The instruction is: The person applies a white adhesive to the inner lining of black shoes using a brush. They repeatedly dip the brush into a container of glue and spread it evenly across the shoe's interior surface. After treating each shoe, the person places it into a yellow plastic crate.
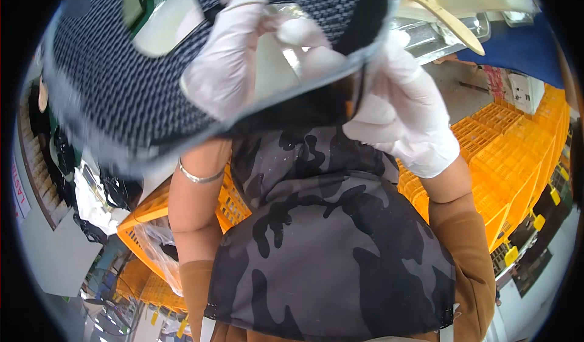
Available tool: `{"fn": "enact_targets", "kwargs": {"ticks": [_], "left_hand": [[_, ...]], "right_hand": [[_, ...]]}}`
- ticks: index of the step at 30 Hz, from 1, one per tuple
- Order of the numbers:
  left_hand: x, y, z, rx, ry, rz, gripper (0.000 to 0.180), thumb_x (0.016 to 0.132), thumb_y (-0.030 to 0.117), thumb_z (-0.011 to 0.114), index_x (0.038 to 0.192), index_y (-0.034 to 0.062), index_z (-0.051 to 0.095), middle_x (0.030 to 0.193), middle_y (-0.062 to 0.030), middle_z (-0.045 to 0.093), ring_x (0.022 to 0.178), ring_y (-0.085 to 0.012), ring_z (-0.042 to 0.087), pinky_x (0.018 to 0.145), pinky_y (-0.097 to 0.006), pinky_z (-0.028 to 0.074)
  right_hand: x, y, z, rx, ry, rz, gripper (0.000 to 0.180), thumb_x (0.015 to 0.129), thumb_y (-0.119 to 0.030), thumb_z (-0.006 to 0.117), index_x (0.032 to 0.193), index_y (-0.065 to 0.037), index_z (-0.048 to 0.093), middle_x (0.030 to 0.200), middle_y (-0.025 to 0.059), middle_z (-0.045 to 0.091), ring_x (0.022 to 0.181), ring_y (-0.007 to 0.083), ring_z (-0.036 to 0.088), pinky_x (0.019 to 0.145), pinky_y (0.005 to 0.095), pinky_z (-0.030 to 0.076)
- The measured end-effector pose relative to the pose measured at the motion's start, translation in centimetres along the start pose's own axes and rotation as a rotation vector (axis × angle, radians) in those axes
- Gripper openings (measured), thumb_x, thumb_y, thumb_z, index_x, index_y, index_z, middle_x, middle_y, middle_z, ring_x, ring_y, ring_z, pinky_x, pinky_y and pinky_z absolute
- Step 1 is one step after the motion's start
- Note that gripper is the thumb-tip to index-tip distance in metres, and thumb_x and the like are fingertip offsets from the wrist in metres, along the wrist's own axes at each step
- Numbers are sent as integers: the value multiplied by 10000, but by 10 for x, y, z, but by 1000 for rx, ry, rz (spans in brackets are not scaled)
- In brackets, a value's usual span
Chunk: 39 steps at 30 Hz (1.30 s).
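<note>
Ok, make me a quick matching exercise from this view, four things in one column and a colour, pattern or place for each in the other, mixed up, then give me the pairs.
Things
1. Bracelet
2. Woven-look panel
3. Apron
4. Stacked plastic crates

Colour, pattern or place
A. Orange
B. Grey and black camouflage
C. Around the left wrist
D. Dark, with a pale edging

Right pairs: 1-C, 2-D, 3-B, 4-A

A wooden stick [448,21] lies across a silvery tray [426,48].
</note>
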<state>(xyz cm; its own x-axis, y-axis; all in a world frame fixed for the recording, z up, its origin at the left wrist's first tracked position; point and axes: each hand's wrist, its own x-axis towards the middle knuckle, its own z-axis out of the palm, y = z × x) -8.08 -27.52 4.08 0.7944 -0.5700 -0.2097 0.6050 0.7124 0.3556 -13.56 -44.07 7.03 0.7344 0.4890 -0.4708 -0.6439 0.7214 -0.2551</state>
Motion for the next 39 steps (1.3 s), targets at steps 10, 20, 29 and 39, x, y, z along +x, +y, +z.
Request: {"fn": "enact_targets", "kwargs": {"ticks": [10, 20, 29, 39], "left_hand": [[27, 38, -39, 1286, 180, 515, 253, 833, 13, 540, 1082, -26, 551, 1033, -62, 596, 944, -122, 555, 848, -243, 427], [74, 110, -108, 2314, 464, 828, 243, 837, 165, 538, 1035, 26, 561, 972, -136, 602, 911, -296, 550, 851, -385, 403], [68, 104, -82, 2315, 444, 638, 209, 839, 142, 501, 1004, 37, 576, 897, -123, 606, 844, -289, 557, 797, -388, 405], [73, 101, -74, 2282, 471, 594, 202, 816, 115, 523, 989, 27, 576, 864, -120, 594, 824, -280, 551, 788, -384, 393]], "right_hand": [[-21, -94, 6, -209, -196, -468, 238, 939, -118, 375, 1052, 75, 453, 823, 83, 467, 497, 46, 341, 421, 160, 327], [23, -254, 53, -1251, 390, -1091, 172, 870, -223, 569, 926, -61, 547, 663, -8, 518, 543, 67, 491, 456, 209, 402], [91, -397, -4, -2154, 1136, -826, 254, 823, -266, 563, 990, -77, 585, 903, 144, 637, 802, 266, 628, 727, 370, 475], [135, -457, -78, -2354, 907, -741, 363, 826, -205, 569, 1158, -72, 511, 1098, 141, 578, 1023, 292, 547, 894, 354, 413]]}}
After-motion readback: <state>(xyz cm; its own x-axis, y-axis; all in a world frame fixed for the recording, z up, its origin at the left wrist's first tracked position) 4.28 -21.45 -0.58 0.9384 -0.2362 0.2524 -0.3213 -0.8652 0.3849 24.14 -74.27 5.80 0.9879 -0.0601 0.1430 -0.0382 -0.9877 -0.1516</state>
